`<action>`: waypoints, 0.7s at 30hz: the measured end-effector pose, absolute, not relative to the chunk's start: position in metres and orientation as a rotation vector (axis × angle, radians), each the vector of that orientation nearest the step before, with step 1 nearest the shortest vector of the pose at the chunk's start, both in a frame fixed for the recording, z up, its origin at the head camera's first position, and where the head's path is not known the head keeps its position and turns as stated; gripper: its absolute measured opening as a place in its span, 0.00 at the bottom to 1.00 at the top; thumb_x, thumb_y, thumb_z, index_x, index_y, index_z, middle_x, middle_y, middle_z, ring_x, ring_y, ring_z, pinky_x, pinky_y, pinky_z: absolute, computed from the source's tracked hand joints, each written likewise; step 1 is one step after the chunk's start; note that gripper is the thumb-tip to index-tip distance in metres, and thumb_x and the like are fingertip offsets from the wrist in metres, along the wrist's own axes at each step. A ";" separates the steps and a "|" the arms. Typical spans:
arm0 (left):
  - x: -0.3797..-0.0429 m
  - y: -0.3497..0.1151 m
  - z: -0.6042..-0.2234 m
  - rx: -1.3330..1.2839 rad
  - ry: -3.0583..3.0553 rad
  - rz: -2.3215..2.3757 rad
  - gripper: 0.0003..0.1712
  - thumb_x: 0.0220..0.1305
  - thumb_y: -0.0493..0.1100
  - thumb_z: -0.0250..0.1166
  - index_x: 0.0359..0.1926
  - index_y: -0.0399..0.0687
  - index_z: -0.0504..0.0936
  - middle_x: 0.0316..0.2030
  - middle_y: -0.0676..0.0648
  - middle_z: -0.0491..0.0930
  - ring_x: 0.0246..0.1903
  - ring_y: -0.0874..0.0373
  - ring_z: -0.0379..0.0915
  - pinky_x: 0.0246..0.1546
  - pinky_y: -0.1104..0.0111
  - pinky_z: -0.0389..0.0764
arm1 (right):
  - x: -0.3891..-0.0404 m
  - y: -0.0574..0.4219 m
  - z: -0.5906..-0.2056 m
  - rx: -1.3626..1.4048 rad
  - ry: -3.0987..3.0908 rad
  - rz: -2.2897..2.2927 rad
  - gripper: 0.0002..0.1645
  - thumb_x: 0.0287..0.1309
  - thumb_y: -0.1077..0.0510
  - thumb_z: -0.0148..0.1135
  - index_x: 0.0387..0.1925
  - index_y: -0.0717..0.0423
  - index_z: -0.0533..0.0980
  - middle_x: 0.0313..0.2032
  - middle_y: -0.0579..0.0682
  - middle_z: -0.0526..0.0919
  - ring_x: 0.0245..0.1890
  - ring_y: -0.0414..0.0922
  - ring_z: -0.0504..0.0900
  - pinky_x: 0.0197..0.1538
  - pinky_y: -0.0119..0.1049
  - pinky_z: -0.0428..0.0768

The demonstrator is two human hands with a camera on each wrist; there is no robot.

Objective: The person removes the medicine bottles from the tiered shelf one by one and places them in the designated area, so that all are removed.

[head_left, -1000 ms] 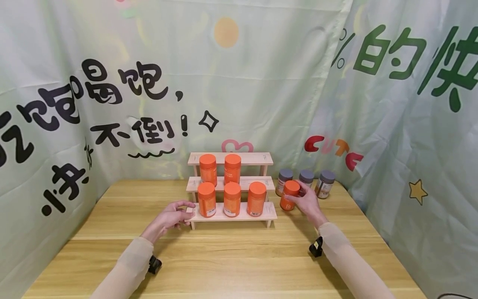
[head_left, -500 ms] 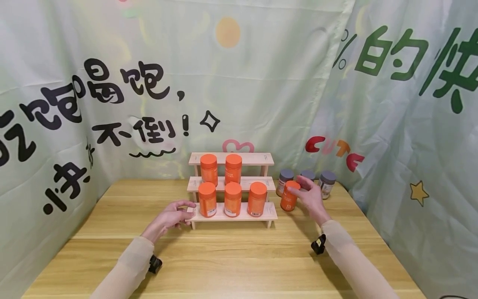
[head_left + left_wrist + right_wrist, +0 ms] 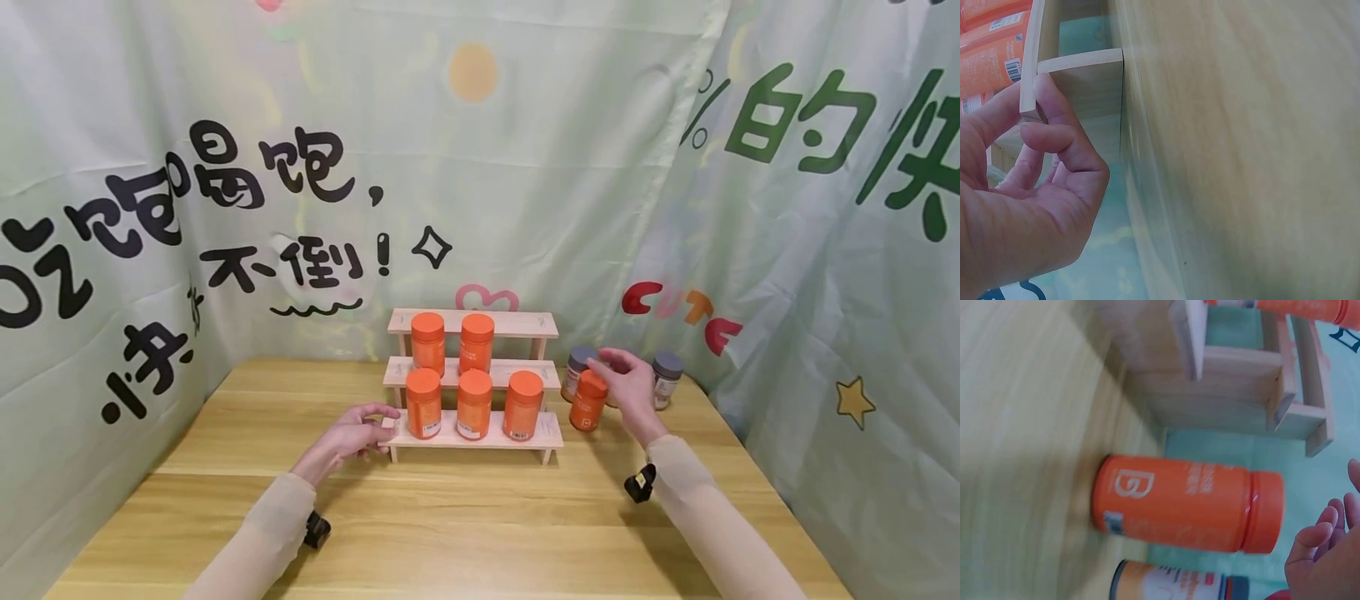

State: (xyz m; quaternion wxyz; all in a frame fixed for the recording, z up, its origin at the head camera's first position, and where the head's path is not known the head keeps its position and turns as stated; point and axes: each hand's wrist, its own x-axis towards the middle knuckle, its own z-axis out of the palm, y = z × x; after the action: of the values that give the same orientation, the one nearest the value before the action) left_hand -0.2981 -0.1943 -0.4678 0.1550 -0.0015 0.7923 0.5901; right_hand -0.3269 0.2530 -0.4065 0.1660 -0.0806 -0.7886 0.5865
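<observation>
A three-step wooden display shelf (image 3: 472,323) stands on the table. My left hand (image 3: 356,437) pinches the left end of its lowest board, thumb above and fingers beneath, as the left wrist view shows. Three orange jars, the middle one (image 3: 474,406) among them, stand upright on the lowest step, and two more, one of them an orange jar (image 3: 477,340), on the middle step. Another orange jar (image 3: 587,406) stands on the table right of the shelf. Just above and right of it is my right hand (image 3: 632,387), its fingers loosely bent and apart from the jar (image 3: 1185,503) in the right wrist view.
Grey-lidded bottles stand behind the right hand: one bottle (image 3: 576,372) to its left, another bottle (image 3: 666,382) to its right, and a third mostly hidden by the hand. Printed cloth (image 3: 540,208) hangs behind the wooden table (image 3: 480,533).
My right hand has let go of the orange jar and risen clear of its lid. The jar stays on the table. The left hand keeps its hold; the head view has shifted slightly.
</observation>
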 end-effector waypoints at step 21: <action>-0.297 -0.194 -0.468 -0.004 2.274 1.691 0.22 0.62 0.40 0.67 0.57 0.46 0.76 0.30 0.46 0.81 0.26 0.57 0.78 0.22 0.69 0.70 | -0.326 0.196 -0.375 0.139 -2.257 1.955 0.29 0.61 0.49 0.67 0.56 0.63 0.76 0.46 0.52 0.84 0.48 0.51 0.79 0.44 0.34 0.81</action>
State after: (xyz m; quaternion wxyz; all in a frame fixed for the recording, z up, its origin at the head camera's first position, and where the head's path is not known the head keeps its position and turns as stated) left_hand -0.2971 -0.1935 -0.4683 0.1535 -0.0014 0.7929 0.5896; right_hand -0.3259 0.1959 -0.3752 0.0761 0.0465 -0.7528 0.6522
